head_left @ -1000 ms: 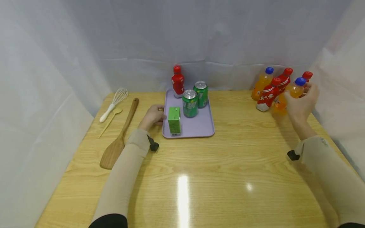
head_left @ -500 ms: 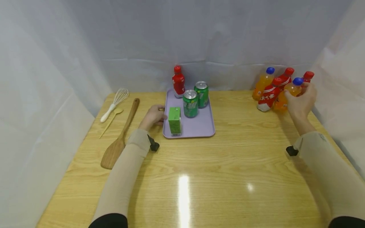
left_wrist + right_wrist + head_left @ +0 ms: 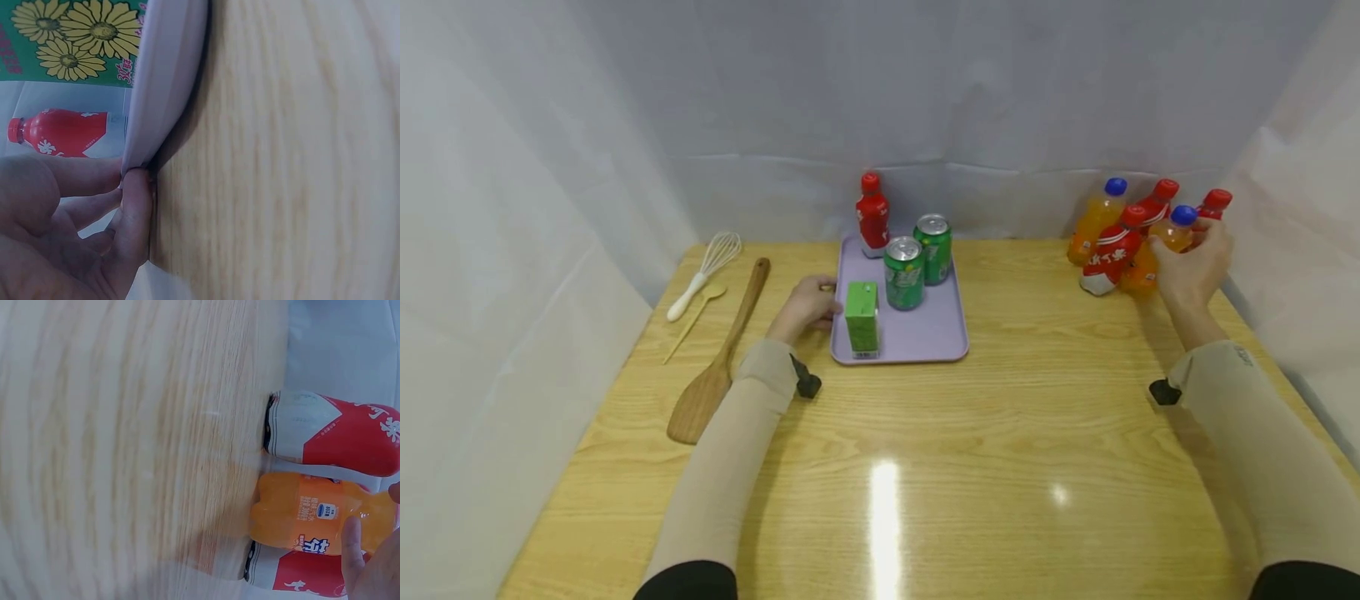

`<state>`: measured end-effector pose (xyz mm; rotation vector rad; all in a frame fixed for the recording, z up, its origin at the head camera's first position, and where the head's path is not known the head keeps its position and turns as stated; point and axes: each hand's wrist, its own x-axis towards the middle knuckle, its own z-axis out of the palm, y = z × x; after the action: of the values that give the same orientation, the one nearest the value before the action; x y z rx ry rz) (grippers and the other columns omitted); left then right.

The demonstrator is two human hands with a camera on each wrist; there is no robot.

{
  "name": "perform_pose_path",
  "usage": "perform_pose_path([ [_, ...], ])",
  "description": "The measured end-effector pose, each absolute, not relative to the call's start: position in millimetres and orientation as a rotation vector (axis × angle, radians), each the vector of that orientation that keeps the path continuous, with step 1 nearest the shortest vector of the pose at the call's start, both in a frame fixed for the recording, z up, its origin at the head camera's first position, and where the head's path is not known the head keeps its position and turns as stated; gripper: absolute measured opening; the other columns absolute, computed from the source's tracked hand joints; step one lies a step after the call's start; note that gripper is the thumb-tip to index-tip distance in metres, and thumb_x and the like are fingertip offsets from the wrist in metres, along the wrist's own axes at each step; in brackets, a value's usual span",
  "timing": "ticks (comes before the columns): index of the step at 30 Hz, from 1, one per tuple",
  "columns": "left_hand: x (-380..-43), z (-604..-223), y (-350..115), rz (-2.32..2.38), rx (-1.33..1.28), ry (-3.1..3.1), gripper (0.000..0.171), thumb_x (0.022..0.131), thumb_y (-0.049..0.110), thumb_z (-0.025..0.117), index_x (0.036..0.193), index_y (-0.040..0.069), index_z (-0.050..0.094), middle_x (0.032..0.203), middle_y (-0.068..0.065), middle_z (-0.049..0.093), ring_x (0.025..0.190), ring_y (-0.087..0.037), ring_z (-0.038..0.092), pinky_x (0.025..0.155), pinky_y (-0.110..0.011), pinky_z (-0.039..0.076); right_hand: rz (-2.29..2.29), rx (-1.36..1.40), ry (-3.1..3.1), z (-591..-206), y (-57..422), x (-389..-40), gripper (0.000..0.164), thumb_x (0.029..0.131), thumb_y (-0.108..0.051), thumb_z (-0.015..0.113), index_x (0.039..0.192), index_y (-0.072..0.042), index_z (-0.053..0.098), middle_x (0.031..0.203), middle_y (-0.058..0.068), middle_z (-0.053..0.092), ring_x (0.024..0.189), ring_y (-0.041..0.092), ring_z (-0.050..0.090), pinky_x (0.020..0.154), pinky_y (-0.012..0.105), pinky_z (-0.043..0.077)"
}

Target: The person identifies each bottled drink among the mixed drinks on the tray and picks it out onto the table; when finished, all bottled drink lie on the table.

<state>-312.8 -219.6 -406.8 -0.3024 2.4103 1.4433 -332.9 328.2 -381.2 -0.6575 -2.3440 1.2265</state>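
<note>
At the tray's left edge, my left hand (image 3: 808,302) pinches the rim of the lilac tray (image 3: 917,337); in the left wrist view thumb and fingers meet at that rim (image 3: 165,69). On the tray stand a green drink carton (image 3: 862,321) with yellow flowers, two green soda cans (image 3: 905,279) (image 3: 933,250) and a red-capped bottle (image 3: 872,218). At the back right, my right hand (image 3: 1198,262) grips the upper part of an orange soda bottle (image 3: 287,509) with a blue cap. The bottle is upright, between red-labelled bottles (image 3: 350,434) (image 3: 309,572).
Another orange soda bottle (image 3: 1097,221) and more red bottles (image 3: 1163,193) (image 3: 1214,202) crowd the back right corner. Along the left lie a whisk (image 3: 687,297), a small yellow spoon (image 3: 696,321) and a wooden spatula (image 3: 703,400). White curtains (image 3: 925,100) enclose the table.
My right hand has shifted the orange soda bottle slightly left, closer to the front red bottle. My left hand stays at the tray's edge. The head view has turned slightly.
</note>
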Motion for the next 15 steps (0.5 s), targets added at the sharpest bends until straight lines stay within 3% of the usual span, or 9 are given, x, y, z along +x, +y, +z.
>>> perform_pose_path([
  [4, -312.5, -406.8, -218.6, 1.451, -0.303, 2.407, 0.065, 0.097, -0.004, 0.058, 0.16, 0.006, 0.043, 0.131, -0.025, 0.066, 0.093, -0.02, 0.066, 0.072, -0.026, 0.066, 1.214, -0.662, -2.336, -381.4, 331.0, -332.8, 0.06, 0.097, -0.046, 0.07, 0.149, -0.023, 0.049, 0.116, -0.023, 0.038, 0.107, 0.002, 0.038, 0.095, 0.017, 0.041],
  [8, -311.9, -405.3, -218.6, 1.455, -0.309, 2.406, 0.066, 0.097, -0.005, 0.058, 0.16, 0.006, 0.043, 0.133, -0.027, 0.066, 0.093, -0.021, 0.067, 0.074, -0.027, 0.066, 1.201, -0.657, -2.374, -380.2, 332.0, -333.1, 0.061, 0.098, -0.048, 0.067, 0.151, -0.024, 0.047, 0.125, -0.019, 0.041, 0.112, 0.004, 0.039, 0.1, 0.02, 0.043],
  [15, -311.7, -405.9, -218.9, 1.449, -0.316, 2.413, 0.066, 0.097, -0.004, 0.058, 0.16, 0.007, 0.043, 0.133, -0.026, 0.066, 0.087, -0.018, 0.066, 0.069, -0.024, 0.065, 1.067, -0.593, -2.507, -381.1, 334.5, -329.7, 0.07, 0.102, -0.052, 0.056, 0.157, -0.013, 0.039, 0.149, 0.009, 0.045, 0.128, 0.027, 0.045, 0.108, 0.039, 0.045],
])
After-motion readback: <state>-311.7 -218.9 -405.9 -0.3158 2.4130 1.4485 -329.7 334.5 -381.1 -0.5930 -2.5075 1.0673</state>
